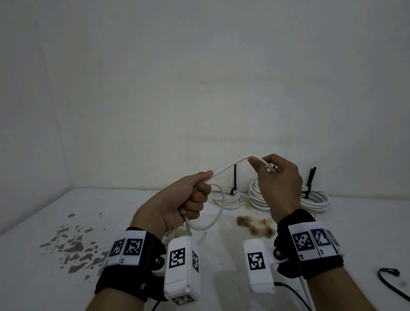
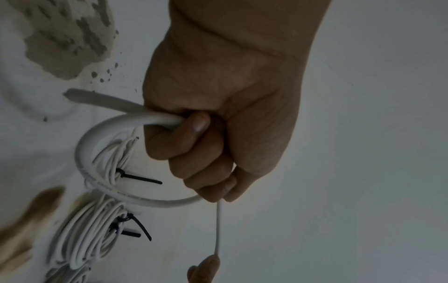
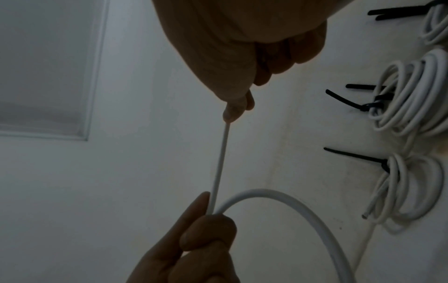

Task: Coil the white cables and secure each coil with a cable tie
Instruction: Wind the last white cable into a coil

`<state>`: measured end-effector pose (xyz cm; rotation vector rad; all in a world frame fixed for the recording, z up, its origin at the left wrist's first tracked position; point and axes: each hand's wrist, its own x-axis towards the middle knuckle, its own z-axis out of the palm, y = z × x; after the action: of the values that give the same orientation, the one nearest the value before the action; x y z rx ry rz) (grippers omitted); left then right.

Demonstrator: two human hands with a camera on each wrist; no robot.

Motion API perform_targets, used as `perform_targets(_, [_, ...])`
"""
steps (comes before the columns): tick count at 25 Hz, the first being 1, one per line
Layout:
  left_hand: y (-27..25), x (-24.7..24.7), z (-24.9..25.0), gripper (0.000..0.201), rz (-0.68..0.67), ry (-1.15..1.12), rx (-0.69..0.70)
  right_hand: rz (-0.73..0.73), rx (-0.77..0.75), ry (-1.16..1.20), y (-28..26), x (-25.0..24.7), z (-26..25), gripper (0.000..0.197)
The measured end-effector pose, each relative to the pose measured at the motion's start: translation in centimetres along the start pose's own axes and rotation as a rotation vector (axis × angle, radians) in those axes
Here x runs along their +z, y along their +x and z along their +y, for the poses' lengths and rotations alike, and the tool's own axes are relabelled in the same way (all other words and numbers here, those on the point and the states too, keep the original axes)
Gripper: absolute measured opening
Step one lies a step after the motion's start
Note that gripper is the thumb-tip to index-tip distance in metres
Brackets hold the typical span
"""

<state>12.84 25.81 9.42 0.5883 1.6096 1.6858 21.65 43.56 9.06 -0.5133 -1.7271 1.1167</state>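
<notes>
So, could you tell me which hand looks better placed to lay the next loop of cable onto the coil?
Probably the right hand: it pinches the free run of the white cable, while the left hand is occupied gripping the first loop.

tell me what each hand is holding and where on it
Left hand grips the white cable where its first loop closes; right hand pinches the same cable further along.

white cable (image 1: 231, 166), one loop, held aloft
</notes>
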Motion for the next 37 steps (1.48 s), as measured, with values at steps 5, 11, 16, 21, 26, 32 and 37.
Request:
perform_targets(5, [0.0, -0.2, 0.0, 0.05, -0.004, 0.005, -0.004, 0.04, -0.011, 0.007, 0.2, 0.3, 0.1, 0.035])
perform_targets(11, [0.1, -0.4, 0.0, 0.049, 0.03, -0.033, 0.023, 0.003, -0.006, 0.015, 0.2, 0.2, 0.2, 0.034])
perform_targets(16, [0.1, -2.3, 0.2, 0.048, 0.099, -0.382, 0.122, -0.334, -0.017, -0.101, 0.1, -0.9, 0.0, 0.036])
perform_targets(21, [0.0, -5.2, 0.1, 0.049, 0.198, -0.89, 0.321, -0.94, 0.347, -0.016, -0.7, -1.7, 0.3, 0.028])
perform_targets(26, [-0.4, -7.1, -0.2, 0.051, 0.288, -1.091, 0.469, -1.033, 0.414, -0.068, -1.4, -1.5, 0.4, 0.021])
perform_targets(32, [-0.1, -7.0, -0.2, 0.048, 0.354, -1.039, 0.511, -0.979, -0.25, -0.579, -1.7, -0.5, -1.9, 0.017])
perform_targets(37, [-0.1, -6.0, 0.0, 0.046, 0.338, -0.956, 0.477, -1.098, -0.334, -0.681, -3.1, -0.9, -4.9, 0.018])
